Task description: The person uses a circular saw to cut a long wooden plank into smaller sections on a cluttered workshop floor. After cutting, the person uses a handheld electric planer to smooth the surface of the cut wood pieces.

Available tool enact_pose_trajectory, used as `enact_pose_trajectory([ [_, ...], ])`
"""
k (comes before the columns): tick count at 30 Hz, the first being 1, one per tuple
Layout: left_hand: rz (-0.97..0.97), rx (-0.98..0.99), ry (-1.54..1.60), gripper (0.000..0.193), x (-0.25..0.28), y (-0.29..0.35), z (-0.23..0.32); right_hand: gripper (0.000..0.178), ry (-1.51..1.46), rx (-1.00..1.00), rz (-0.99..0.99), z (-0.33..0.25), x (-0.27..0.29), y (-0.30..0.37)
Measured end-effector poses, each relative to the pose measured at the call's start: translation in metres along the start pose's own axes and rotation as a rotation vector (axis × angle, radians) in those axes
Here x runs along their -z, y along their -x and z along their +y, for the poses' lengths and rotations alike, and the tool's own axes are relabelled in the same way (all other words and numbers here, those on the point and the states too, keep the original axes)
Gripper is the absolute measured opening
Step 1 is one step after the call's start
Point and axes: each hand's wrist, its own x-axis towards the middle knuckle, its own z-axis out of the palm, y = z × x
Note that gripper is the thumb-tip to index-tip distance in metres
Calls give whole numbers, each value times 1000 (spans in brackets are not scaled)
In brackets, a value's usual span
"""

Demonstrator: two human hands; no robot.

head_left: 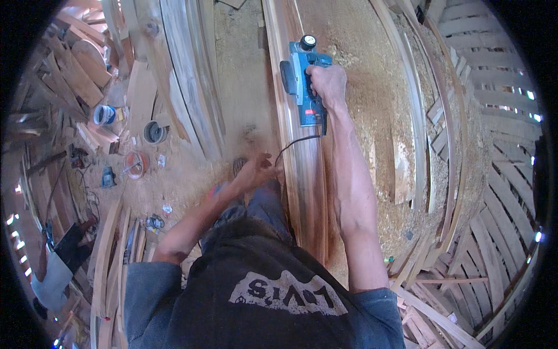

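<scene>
My right hand [329, 84] is wrapped round the rear handle of a blue electric planer [311, 110], which has a dark front knob with a pale top. The planer rests on a long reddish-brown wooden beam [308, 186] running away from me. From the tool's back end a black power cord [301, 139] bends left and down to my left hand [257, 173]. That hand is held low beside the beam, its fingers curled at the cord, which drops out of sight there.
Long boards [189, 75] lie left of the beam, with more planks [415, 116] on the right among wood shavings. Left on the floor are a white-and-blue bucket [104, 114], a grey pail [154, 132] and a reddish tub [136, 165]. Another person [53, 279] is at the far left.
</scene>
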Motion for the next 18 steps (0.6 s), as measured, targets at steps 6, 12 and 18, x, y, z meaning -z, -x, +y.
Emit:
enact_pose_trajectory([
  [6, -137, -35, 36, 105, 19, -42, 41, 28, -8, 17, -82, -43, -50, -77],
  [12, 44, -292, 19, 119, 18, -119, 89, 26, 2, 25, -68, -60, -51, -150],
  [18, 208, -204, -113, 131, 56, -218, 105, 26, -7, 30, -90, -98, -86, -228],
])
